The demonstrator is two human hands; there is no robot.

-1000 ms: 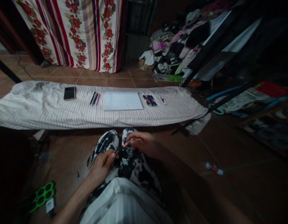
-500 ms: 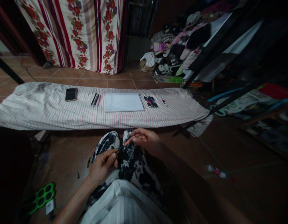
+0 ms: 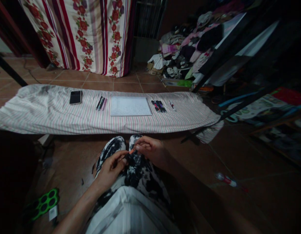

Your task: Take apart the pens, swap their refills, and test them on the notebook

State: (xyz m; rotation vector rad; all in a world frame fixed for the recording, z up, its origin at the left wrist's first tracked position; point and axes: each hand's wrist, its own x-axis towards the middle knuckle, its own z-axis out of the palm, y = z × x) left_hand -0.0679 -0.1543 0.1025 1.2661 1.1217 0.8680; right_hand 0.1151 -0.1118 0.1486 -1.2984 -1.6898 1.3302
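Over my lap in black-and-white trousers, my right hand (image 3: 150,150) pinches the orange end of a pen (image 3: 131,151). My left hand (image 3: 111,168) is closed on the dark other end of the same pen, fingers curled round it. Both hands sit just in front of a long board covered in striped cloth (image 3: 55,113). On that cloth lie a spiral notebook (image 3: 130,106), a few pens (image 3: 101,103) to its left, a bunch of pens (image 3: 158,106) to its right and one single pen (image 3: 172,105) further right.
A phone (image 3: 75,97) lies on the cloth at the left. A floral curtain (image 3: 87,32) hangs behind, and a heap of clothes (image 3: 184,48) is at the back right. On the tiled floor lie a green holed object (image 3: 43,203) and a small bottle (image 3: 226,179).
My hands have come closer together on the pen, after having drawn slightly apart half a second ago. The view has shifted a little.
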